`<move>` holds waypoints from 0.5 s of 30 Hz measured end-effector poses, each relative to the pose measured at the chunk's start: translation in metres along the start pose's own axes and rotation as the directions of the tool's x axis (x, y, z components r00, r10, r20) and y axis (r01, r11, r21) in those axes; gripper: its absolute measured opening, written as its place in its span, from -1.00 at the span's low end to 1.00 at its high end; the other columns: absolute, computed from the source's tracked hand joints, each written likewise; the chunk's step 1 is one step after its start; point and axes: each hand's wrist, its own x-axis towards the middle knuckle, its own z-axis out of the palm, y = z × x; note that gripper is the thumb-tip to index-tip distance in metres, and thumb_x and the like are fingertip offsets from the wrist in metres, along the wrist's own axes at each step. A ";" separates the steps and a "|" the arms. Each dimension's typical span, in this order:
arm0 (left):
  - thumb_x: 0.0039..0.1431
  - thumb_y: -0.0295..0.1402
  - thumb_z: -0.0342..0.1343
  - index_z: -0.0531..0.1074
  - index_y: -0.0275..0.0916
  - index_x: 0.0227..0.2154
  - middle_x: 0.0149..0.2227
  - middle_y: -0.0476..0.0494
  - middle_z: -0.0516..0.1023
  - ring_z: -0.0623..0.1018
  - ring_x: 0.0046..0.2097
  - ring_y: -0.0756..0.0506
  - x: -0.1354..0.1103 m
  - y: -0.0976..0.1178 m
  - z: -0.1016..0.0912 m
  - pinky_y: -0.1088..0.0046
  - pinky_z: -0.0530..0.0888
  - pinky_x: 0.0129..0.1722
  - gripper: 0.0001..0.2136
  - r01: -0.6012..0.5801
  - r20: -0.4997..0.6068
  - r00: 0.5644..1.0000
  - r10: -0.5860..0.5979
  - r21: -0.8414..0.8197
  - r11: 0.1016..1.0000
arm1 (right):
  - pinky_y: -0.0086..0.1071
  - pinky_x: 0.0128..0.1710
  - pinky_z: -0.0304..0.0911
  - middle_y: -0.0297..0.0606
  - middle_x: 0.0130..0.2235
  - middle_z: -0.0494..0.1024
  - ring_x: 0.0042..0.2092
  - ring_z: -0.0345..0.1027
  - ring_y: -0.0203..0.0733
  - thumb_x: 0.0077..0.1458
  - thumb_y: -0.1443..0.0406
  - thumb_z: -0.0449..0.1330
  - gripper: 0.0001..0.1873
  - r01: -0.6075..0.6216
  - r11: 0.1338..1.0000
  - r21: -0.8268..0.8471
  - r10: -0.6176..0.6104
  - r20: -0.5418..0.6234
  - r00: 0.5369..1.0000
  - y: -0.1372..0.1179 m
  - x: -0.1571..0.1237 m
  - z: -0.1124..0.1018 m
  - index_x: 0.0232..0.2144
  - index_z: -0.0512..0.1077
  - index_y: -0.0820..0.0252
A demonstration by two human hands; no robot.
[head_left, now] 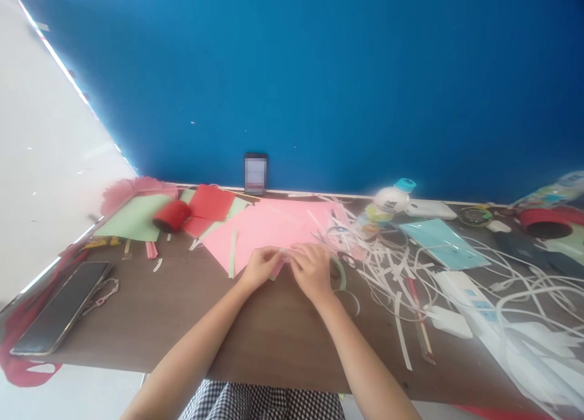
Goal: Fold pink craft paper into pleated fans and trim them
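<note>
My left hand point(262, 265) and my right hand point(312, 270) meet at the front edge of the pink paper sheets point(269, 219), fingertips pinched together. Between them is a small pale green paper strip point(283, 253), mostly covered by the fingers and blurred. Another light green paper strip point(232, 252) lies on the pink sheets, left of my left hand. Beyond my right hand are tangled white paper strips point(387, 268) and a curled green strip point(339, 273).
A phone point(64, 307) lies at left; another phone point(255, 173) leans on the blue partition point(319, 91). Red paper point(212, 202), a red roll point(171, 216) and green paper point(137, 218) are back left. At right are a bottle point(387, 204), a power strip point(469, 304) and cables.
</note>
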 end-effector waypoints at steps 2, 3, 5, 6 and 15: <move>0.08 -0.28 0.00 0.50 -0.28 -0.42 -0.33 -0.11 0.56 0.51 -0.21 -0.10 -0.001 0.001 0.002 0.40 0.39 -0.13 -0.78 -0.061 0.030 0.998 0.060 0.029 0.998 | -0.22 -0.13 0.01 -0.31 -0.33 0.52 -0.24 0.33 -0.20 0.07 0.38 0.06 -0.83 0.069 0.996 -0.052 -0.068 0.017 0.998 0.000 0.000 -0.001 -0.39 0.45 0.09; 0.10 -0.29 -0.03 0.50 -0.28 -0.41 -0.33 -0.11 0.56 0.50 -0.21 -0.09 -0.002 0.000 0.002 0.40 0.39 -0.14 -0.77 -0.092 0.040 0.995 0.090 0.058 0.994 | -0.23 -0.14 -0.01 -0.32 -0.34 0.52 -0.25 0.32 -0.22 0.08 0.38 0.06 -0.83 0.086 0.994 -0.064 -0.085 0.024 0.996 0.000 -0.001 -0.001 -0.39 0.45 0.10; 0.12 -0.32 -0.06 0.49 -0.27 -0.36 -0.30 -0.12 0.55 0.49 -0.21 -0.09 -0.003 -0.001 0.003 0.41 0.38 -0.15 -0.77 -0.150 0.054 0.988 0.144 0.123 0.981 | -0.25 -0.14 -0.02 -0.32 -0.35 0.52 -0.27 0.32 -0.24 0.10 0.37 0.05 -0.84 0.106 0.991 -0.079 -0.103 0.035 0.994 0.001 -0.001 -0.002 -0.38 0.44 0.12; 0.13 -0.33 -0.08 0.48 -0.27 -0.34 -0.28 -0.12 0.54 0.49 -0.21 -0.09 -0.003 -0.001 0.003 0.41 0.37 -0.15 -0.76 -0.175 0.059 0.984 0.168 0.150 0.973 | -0.25 -0.14 -0.03 -0.32 -0.35 0.52 -0.28 0.32 -0.24 0.11 0.37 0.04 -0.84 0.114 0.990 -0.087 -0.111 0.039 0.993 0.002 -0.001 -0.002 -0.38 0.43 0.13; 0.17 -0.36 -0.16 0.43 -0.25 -0.41 -0.40 -0.13 0.49 0.43 -0.35 -0.07 -0.007 -0.005 0.005 0.44 0.33 -0.31 -0.75 -0.274 0.096 0.962 0.257 0.350 0.896 | -0.24 -0.09 -0.06 -0.28 -0.38 0.50 -0.31 0.27 -0.25 0.12 0.41 -0.04 -0.78 0.256 0.949 -0.186 -0.233 0.138 0.963 -0.001 0.002 -0.010 -0.39 0.40 0.18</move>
